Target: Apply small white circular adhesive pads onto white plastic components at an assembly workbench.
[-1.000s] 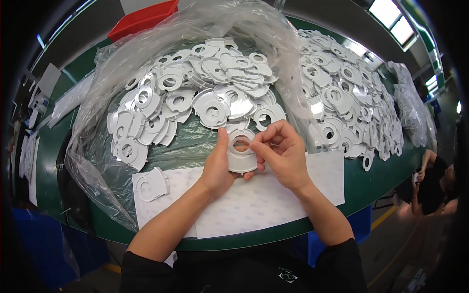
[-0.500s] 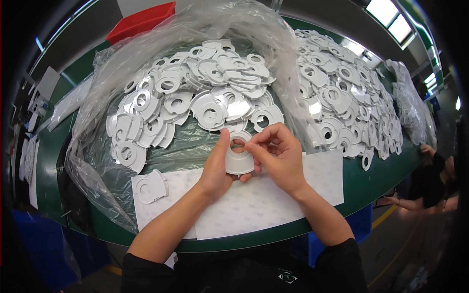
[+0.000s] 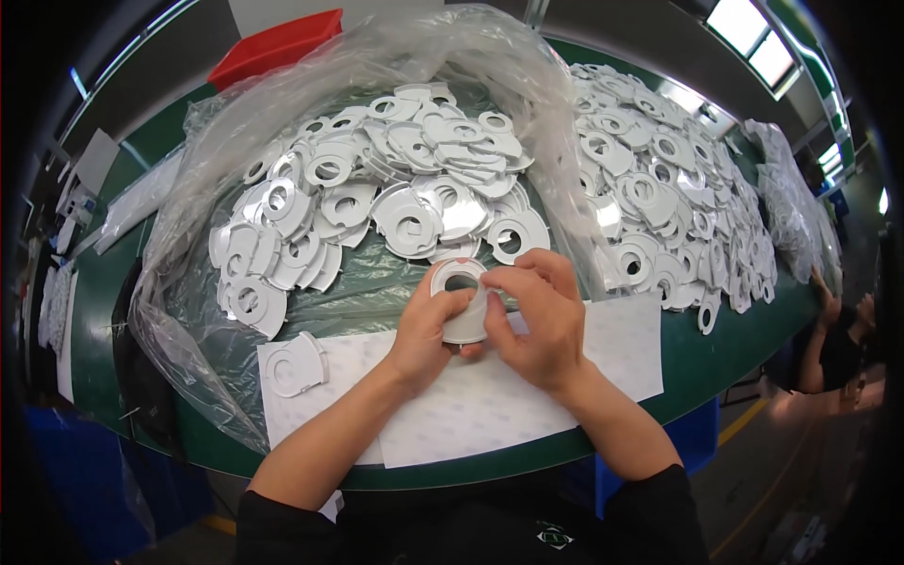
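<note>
Over the white sheets, my left hand [image 3: 419, 344] grips a white plastic part [image 3: 464, 327] with a round hole in its upper half. Its thumb lies across the face by the hole, and fingertips show below the lower edge. My right hand [image 3: 546, 325] is curled at the part's right edge, with thumb and index finger on the rim near the hole. Whether a thin piece is also between those fingertips cannot be seen. A similar white part [image 3: 296, 365] lies alone on the left end of the white sheet [image 3: 471, 428].
Beyond my hands, a pile of white parts [image 3: 410, 221] lies on clear plastic sheeting [image 3: 169, 311]. Another heap [image 3: 659, 198] covers the green table's [image 3: 725, 348] right side. A red bin [image 3: 273, 47] stands at the back left. Another person's arm [image 3: 815, 358] shows far right.
My left thumb has moved from the part's upper left side down across its face. My right thumb has shifted lower along the right edge, and the part is tilted a little differently.
</note>
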### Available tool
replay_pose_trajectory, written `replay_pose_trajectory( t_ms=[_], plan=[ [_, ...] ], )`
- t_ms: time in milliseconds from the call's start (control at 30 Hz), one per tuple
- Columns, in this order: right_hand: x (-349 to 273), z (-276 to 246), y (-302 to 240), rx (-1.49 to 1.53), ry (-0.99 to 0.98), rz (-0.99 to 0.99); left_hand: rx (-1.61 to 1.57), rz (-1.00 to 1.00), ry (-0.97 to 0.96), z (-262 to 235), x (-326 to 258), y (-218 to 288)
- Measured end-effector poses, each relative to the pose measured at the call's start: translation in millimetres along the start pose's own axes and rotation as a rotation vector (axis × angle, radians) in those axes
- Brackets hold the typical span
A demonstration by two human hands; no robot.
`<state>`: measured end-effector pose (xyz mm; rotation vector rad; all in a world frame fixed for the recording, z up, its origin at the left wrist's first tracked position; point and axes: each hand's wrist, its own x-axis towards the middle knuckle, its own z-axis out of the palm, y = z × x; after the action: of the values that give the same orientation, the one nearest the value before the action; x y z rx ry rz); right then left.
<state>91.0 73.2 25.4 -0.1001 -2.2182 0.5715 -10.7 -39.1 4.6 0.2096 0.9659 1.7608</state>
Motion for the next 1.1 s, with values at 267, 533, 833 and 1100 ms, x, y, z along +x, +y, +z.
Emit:
replay_pose_trajectory(
  t_ms=[267, 533, 833, 1100],
  plan=[
    [3, -5, 4, 0.443, -0.099, 0.579, 0.068, -0.001, -0.128, -2, -3, 3],
    [7, -10, 5, 0.761, -0.151, 0.886, 0.209, 0.009, -0.195, 3, -3, 1],
    [8, -11, -10, 0.546, -0.144, 0.96, 0.321, 0.027, -0.31, 1, -6, -3],
    [8, -22, -5, -0.028, -0.306, 0.521, 0.316, -0.067, -0.223, 5, -2, 4]
  ],
)
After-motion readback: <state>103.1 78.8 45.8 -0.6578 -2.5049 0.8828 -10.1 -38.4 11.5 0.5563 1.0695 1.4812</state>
